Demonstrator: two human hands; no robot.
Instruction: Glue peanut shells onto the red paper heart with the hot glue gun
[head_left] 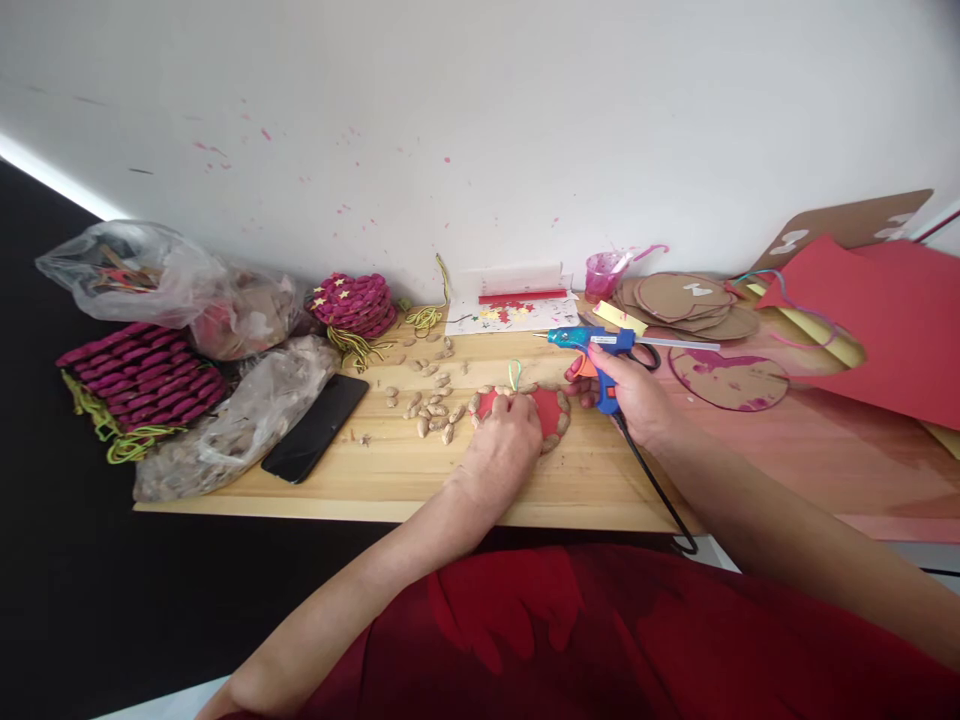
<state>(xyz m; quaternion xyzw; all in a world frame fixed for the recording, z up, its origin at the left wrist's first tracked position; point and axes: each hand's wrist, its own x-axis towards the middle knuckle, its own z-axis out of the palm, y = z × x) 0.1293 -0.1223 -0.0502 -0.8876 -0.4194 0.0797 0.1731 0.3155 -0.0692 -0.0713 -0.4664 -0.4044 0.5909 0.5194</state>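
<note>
My right hand [628, 393] grips a blue glue gun [592, 345] by its handle, nozzle pointing left, its black cord [651, 478] trailing off the table's front edge. My left hand [506, 445] rests with curled fingers on a red heart-shaped card [551, 410] edged with nut shells, pressing near its left side; what its fingertips hold is hidden. A green loop of thread [514, 372] sticks up from the heart's top. Loose nut shells [431, 405] lie scattered just left of the heart.
A black phone [315, 428] and plastic bags [232, 420] sit at the left of the wooden table [390, 480], with magenta woven pieces [142, 375] beside them. Cardboard discs [694, 300], a pink cup [600, 275] and red paper sheets [885, 320] lie at the right.
</note>
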